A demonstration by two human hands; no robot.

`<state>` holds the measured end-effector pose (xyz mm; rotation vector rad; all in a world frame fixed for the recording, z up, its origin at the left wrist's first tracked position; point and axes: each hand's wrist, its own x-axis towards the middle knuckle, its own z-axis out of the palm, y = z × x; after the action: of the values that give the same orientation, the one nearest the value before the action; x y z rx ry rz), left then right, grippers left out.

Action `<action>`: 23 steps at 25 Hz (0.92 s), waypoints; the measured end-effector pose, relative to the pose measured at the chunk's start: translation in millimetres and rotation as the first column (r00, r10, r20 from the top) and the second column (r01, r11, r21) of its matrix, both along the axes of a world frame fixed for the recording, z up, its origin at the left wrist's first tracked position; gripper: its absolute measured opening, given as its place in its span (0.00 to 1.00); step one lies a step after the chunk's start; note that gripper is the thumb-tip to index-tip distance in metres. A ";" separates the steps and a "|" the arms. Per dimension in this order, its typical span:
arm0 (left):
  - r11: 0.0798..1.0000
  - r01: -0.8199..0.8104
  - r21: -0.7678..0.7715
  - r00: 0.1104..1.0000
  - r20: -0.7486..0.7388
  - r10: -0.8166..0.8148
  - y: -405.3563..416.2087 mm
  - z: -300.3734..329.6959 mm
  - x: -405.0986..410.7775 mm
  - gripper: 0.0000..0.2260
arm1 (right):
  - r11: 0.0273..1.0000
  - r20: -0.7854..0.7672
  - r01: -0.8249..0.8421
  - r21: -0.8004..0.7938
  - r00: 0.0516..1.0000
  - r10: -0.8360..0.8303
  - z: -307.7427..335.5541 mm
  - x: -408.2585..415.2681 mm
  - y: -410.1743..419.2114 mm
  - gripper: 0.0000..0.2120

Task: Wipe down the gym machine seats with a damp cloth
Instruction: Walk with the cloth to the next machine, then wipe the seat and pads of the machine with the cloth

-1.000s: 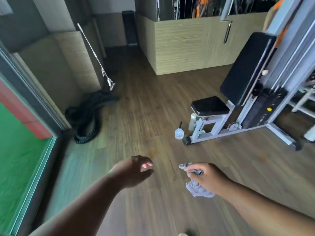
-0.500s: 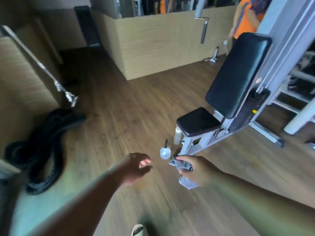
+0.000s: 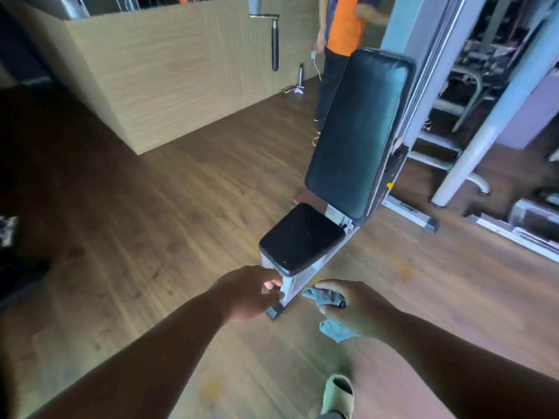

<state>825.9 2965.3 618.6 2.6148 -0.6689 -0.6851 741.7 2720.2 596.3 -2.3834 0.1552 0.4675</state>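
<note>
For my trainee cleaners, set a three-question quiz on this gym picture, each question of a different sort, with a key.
1. True or false: the right hand grips the grey cloth.
2. Multiple choice: the black seat pad is (A) being wiped by the cloth, (B) not yet touched by the cloth, (C) covered by a towel.
3. Fill in: the person in the orange shirt stands behind the machine's black ____.

Key
1. True.
2. B: the cloth is held nearer the camera, off the pad, while the left hand holds nothing, in front of the seat's white frame.
3. Backrest.
</note>
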 end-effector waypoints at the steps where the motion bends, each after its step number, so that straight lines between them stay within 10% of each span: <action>1: 1.000 -0.018 -0.002 1.000 -0.013 0.018 -10.3 -6.3 14.3 0.16 | 1.000 -0.010 -0.015 -0.001 1.000 0.015 -4.4 17.2 -12.9 0.23; 15: 0.969 -0.223 0.106 0.965 -0.118 0.235 -108.1 -173.3 180.7 0.15 | 0.993 -0.165 0.094 0.065 0.983 -0.082 -146.8 194.8 -123.0 0.22; 23: 0.949 -0.316 0.001 0.911 0.280 0.303 -120.5 -293.2 249.0 0.19 | 0.989 0.129 0.148 0.025 0.980 -0.150 -255.9 273.9 -132.3 0.21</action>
<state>1074.9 2844.9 325.4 2.7988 -0.2976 -0.2434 1015.5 2587.9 340.3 -2.3580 0.2673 0.2401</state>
